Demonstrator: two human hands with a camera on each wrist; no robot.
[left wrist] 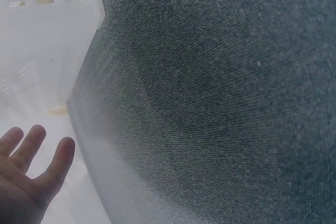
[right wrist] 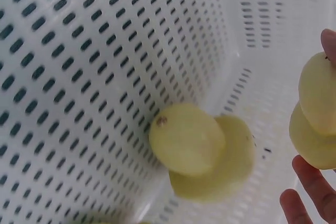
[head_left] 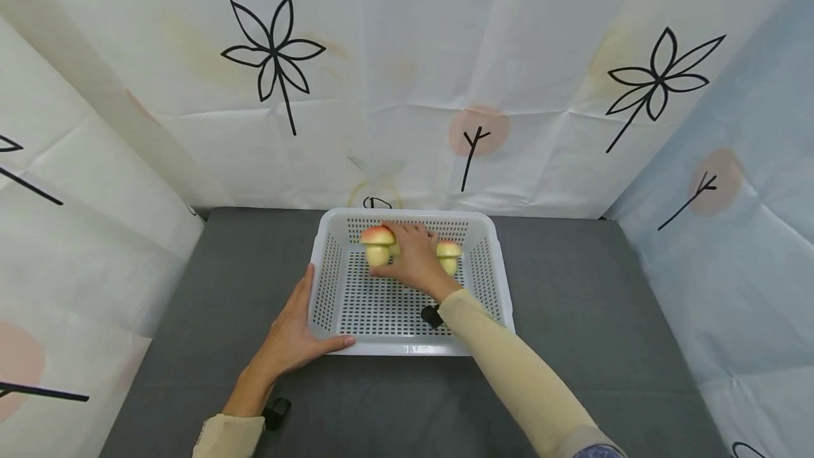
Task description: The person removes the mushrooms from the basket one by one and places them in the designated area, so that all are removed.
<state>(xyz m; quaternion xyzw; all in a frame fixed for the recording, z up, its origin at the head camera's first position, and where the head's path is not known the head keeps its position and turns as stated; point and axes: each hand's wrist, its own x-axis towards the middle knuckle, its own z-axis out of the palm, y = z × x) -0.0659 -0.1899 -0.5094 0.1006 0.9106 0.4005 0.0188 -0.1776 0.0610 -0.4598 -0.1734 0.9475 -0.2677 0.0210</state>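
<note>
My right hand (head_left: 413,256) reaches into the white plastic basket (head_left: 407,349) and pinches a mushroom-shaped piece (head_left: 378,246), pale yellow with a reddish cap, between thumb and fingers. The right wrist view has this held mushroom-shaped piece (right wrist: 317,114) at its right edge, thumb at one end and fingers at the other. Another mushroom-shaped piece (head_left: 449,257) lies right of the hand, and a further one is mostly hidden behind the fingers. At the basket's front left corner, my left hand (head_left: 295,331) rests with straight fingers along the outer wall and thumb by the front rim.
A dark grey cloth (head_left: 572,302) covers the table under the basket. White patterned sheets (head_left: 407,90) enclose it at the back and both sides. Slotted walls rise around the pieces, and a black wrist camera (head_left: 432,316) hangs beneath my right wrist.
</note>
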